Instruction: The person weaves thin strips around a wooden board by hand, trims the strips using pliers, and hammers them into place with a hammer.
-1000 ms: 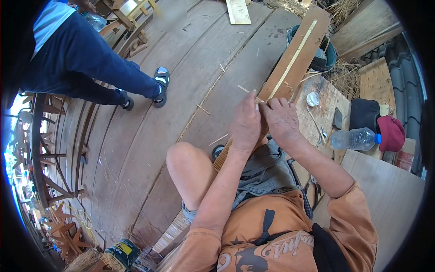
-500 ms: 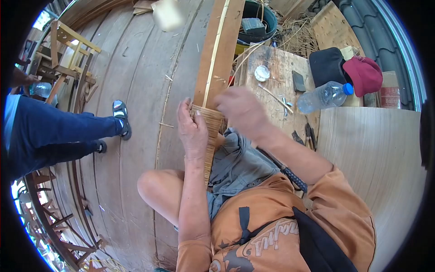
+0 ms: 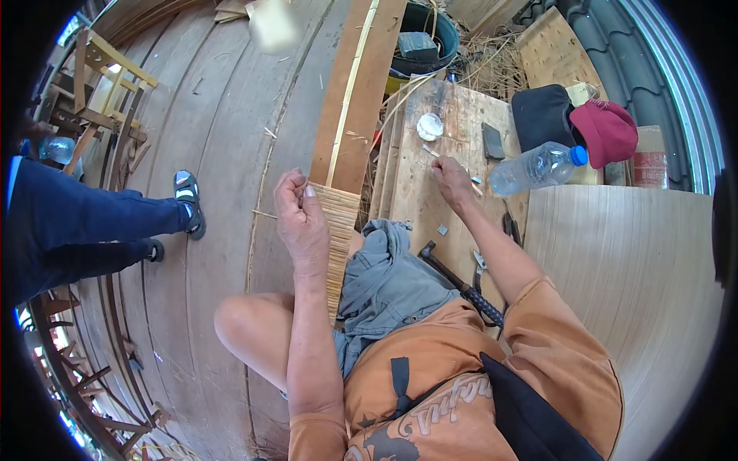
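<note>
My left hand is closed at the left edge of a panel of thin straw-coloured strips, its thumb against the panel's top corner. The strips lie side by side across a long brown board with a pale strip running down its middle. My right hand is closed on a thin stick over the wooden workbench. Just beyond the stick's tip sits a small round tub of white paste. A grey block lies to the right of the tub.
A plastic bottle, a maroon cap and a black cloth item sit at the right. A dark bucket stands behind the bench. A tool with a wrapped handle lies near my lap. Another person's legs are at the left.
My right hand has moved from the panel's top edge rightward to the bench and taken hold of the stick lying there. My left hand stays at the panel. The whole view has shifted slightly.
</note>
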The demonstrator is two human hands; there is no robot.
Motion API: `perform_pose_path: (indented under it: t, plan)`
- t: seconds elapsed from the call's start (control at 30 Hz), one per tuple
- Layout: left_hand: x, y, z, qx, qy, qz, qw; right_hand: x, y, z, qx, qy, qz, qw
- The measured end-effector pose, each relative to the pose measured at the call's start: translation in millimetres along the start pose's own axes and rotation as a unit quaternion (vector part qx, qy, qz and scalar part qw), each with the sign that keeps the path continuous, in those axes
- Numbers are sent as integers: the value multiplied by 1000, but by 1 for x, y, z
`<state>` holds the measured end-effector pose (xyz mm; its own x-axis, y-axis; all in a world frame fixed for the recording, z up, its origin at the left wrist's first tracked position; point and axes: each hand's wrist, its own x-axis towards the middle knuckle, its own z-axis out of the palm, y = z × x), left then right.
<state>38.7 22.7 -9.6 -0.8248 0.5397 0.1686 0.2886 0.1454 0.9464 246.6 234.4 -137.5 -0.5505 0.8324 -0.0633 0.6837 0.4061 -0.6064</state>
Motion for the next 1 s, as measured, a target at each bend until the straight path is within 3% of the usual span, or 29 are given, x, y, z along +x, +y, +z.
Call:
perform_pose_path:
  t: [0.13, 0.23, 0.3, 0.4, 0.47, 0.5, 0.53, 0.6, 0.67, 0.73, 0.83, 0.9, 1.0]
  plan:
    - [1, -4, -1, -51, -1, -12, 999, 11, -11, 20, -48, 35, -14, 998]
    - [2, -6, -3, -82, -12, -25, 996, 11, -4, 30, -95, 74, -106, 987]
    - [3, -4, -4, -119, 9, -50, 992, 13, -11, 30, -162, 40, -72, 983]
    - [3, -12, -6, -153, -15, -89, 984, 16, 3, 29, -181, 1, -134, 974]
    - [4, -14, -2, -126, -24, -76, 989, 20, 46, 33, -157, 42, -255, 953]
    - [2, -21, -2, -91, -27, -64, 993, 39, 116, 73, -149, 119, -226, 955]
    - [0, -25, 3, -117, -17, -72, 990, 31, 88, 49, -13, -1, -142, 990]
    - [0, -31, 5, -64, -28, -98, 993, 13, 22, -5, 243, -147, 117, 952]
    - [0, -7, -16, -73, -42, -105, 991, -8, -25, -23, 205, -71, 41, 975]
    - [-1, 1, -25, -57, -48, -94, 993, -32, -90, -42, 313, -45, 48, 947]
    - [2, 3, -32, -99, -62, -73, 990, -35, -127, -55, 383, -61, -8, 922]
    - [1, 3, -29, -49, -58, -27, 997, -43, -183, -68, 208, -63, -61, 974]
    - [0, -15, -10, -115, -40, -8, 993, -40, -226, -46, 307, -107, -82, 942]
